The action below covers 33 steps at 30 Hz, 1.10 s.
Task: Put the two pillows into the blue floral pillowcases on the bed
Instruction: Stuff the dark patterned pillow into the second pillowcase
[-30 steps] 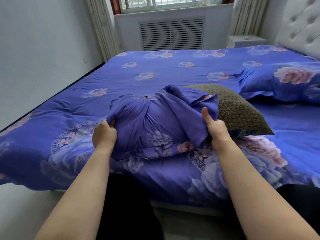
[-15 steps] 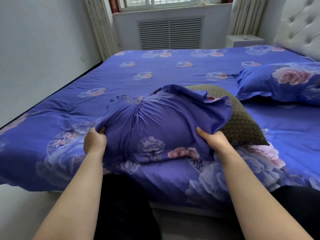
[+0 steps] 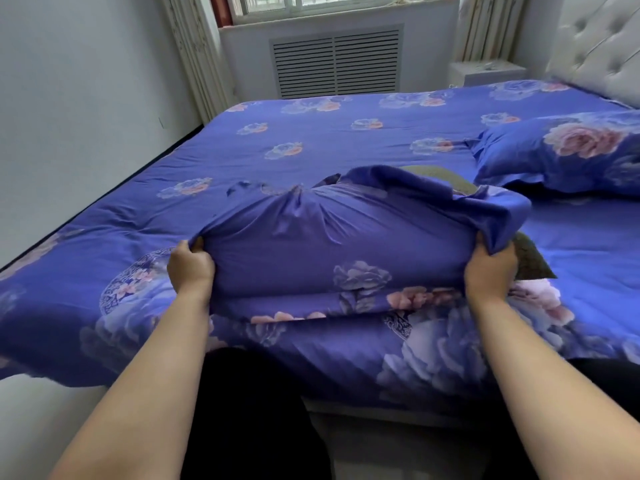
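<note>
Head view: you're gripping the pillowcase [image 3: 311, 251] edges, left hand [image 3: 191, 268] and right hand [image 3: 490, 271] both clenching fabric, spread wider than a moment ago. The pillow [image 3: 530, 263] is peeking out beyond your right hand, nearly covered now.

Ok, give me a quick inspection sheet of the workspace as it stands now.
Surface: bed covered in blue floral bedding, rumpled near the front edge.
Job's things: blue floral pillowcase pulled most of the way over the olive pillow, whose right end still shows; second cased pillow lies by the headboard.
Clutter: nothing seen.
Grip: left hand and right hand each grip a side of the pillowcase.
Cables: nothing seen.
Surroundings: window, slatted vent cover, curtains, white nightstand.
</note>
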### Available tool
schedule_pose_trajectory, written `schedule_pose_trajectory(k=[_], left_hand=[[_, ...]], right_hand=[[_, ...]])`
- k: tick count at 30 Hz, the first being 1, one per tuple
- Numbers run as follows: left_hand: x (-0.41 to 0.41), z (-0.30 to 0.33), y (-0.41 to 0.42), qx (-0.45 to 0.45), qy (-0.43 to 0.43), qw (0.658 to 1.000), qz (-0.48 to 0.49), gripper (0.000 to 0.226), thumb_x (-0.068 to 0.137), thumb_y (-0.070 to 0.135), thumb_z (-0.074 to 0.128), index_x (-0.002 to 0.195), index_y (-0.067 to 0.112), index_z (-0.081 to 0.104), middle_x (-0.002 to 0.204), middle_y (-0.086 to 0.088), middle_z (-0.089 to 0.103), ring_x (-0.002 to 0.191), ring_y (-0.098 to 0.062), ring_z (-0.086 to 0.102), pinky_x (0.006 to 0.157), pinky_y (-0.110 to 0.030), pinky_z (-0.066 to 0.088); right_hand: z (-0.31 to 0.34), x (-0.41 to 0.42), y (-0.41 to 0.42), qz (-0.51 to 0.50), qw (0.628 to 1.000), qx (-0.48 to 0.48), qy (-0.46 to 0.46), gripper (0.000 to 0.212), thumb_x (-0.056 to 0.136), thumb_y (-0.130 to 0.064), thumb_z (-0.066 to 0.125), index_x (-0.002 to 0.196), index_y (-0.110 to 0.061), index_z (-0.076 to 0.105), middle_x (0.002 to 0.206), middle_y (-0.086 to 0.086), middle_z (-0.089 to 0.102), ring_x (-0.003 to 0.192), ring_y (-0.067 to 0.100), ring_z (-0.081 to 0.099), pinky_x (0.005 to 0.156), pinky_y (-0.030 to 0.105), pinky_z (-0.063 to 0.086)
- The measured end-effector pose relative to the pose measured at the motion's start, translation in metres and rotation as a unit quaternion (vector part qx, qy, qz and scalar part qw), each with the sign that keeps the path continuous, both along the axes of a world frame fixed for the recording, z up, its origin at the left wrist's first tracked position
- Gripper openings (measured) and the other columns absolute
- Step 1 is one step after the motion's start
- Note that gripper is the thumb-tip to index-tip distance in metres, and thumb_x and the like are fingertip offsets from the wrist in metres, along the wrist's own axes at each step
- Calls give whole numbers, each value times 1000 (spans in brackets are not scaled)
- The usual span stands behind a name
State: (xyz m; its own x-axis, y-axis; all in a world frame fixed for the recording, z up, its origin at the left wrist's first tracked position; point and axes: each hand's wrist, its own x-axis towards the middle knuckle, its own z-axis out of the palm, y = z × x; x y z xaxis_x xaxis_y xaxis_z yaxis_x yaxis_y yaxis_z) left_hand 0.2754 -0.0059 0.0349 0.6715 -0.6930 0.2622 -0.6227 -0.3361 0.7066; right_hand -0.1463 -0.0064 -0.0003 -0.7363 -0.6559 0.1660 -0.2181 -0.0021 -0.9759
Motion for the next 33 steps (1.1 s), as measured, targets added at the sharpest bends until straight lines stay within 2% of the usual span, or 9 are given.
schedule_pose_trajectory(k=[8,12,15,19,22,25,28,30,33], left_hand=[[12,-39,8,106,45,993,3,37,97,31,43,120,4,55,124,-28,55,116,-45,49,93,-45,39],[6,-47,8,125,48,991,0,39,98,34,41,123,7,53,125,-25,55,117,-43,49,95,-46,38],[3,-52,8,124,47,991,-2,38,97,34,41,124,10,51,125,-25,55,117,-44,50,97,-48,38],[2,-57,12,135,42,990,0,38,96,36,41,128,15,49,125,-24,56,116,-43,50,98,-47,37],[12,-62,12,153,54,986,-31,37,93,34,49,121,10,54,120,-25,59,113,-43,53,95,-45,41],[17,-45,6,144,85,977,-132,24,82,21,63,101,6,62,99,-23,66,99,-32,61,75,-34,43],[13,-14,-5,52,237,946,-217,27,61,10,57,87,4,61,70,-9,63,73,-17,57,60,-29,42],[17,-1,-29,16,299,933,-201,12,70,2,55,79,9,60,60,0,59,62,-17,52,55,-24,42],[14,19,-69,15,252,954,-164,25,85,29,56,66,14,49,55,3,47,63,-19,38,56,-27,31]], right_hand=[[-4,4,-2,5,988,155,28,53,90,-28,57,132,-6,34,130,23,50,117,41,50,92,46,38],[29,15,-16,-86,948,40,302,69,77,-11,55,142,-9,34,138,20,40,127,38,38,102,47,29],[57,47,-40,29,898,27,438,63,86,-38,54,140,-13,36,150,16,28,140,32,22,112,54,10],[71,91,-72,187,830,179,494,94,85,-70,40,151,-14,3,159,12,-3,146,30,-6,113,55,-6],[70,105,-92,213,802,253,498,97,83,-72,39,151,-12,3,158,14,6,145,32,3,111,60,-4],[72,105,-105,214,799,268,495,98,82,-71,42,150,-11,8,156,16,16,143,32,15,113,55,9],[57,98,-98,205,814,285,463,99,79,-74,42,148,-7,17,147,16,35,135,32,31,109,46,22],[39,94,-85,194,821,285,455,96,79,-76,41,146,-8,26,143,15,41,132,32,33,107,45,24],[22,84,-71,175,837,261,449,91,80,-76,39,143,-11,34,140,13,45,129,31,36,104,44,26]])
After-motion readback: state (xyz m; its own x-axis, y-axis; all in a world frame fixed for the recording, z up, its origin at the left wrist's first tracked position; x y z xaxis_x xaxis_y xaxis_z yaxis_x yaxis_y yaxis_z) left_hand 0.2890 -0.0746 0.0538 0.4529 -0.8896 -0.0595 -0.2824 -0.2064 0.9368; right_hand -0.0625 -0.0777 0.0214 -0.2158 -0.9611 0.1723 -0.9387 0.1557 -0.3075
